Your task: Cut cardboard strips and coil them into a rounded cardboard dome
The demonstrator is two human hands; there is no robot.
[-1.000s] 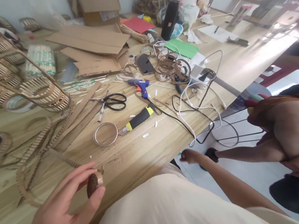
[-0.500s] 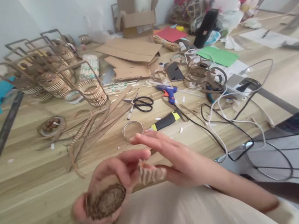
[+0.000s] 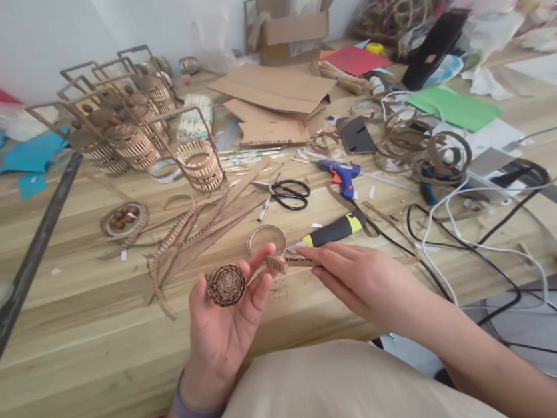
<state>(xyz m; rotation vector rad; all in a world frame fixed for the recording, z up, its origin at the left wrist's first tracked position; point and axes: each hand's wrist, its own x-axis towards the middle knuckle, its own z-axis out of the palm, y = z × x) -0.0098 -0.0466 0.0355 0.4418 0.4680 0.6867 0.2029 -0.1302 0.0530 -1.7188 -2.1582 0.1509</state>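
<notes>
My left hand (image 3: 224, 322) is palm up over the wooden table's (image 3: 72, 340) front edge, and a round coil of rolled corrugated cardboard (image 3: 225, 285) rests on its fingers. A loose cardboard strip tail (image 3: 292, 261) runs right from the coil. My right hand (image 3: 362, 280) pinches that strip near its end, fingers together. Just beyond the hands lie a thin ring (image 3: 266, 239) and a black-and-yellow utility knife (image 3: 334, 231).
Black scissors (image 3: 284, 193), a blue glue gun (image 3: 340, 175), long corrugated strips (image 3: 195, 228), cardboard basket stands (image 3: 139, 134), flat cardboard sheets (image 3: 276, 98), an open box (image 3: 292, 23), a phone (image 3: 355, 136), coiled strips (image 3: 422, 142) and tangled cables (image 3: 482, 233) cover the table. A dark bar (image 3: 25, 278) crosses the left side.
My view swung left onto the table. The left hand turned palm up with the coil. My right hand came up from below the table edge and took the strip's end.
</notes>
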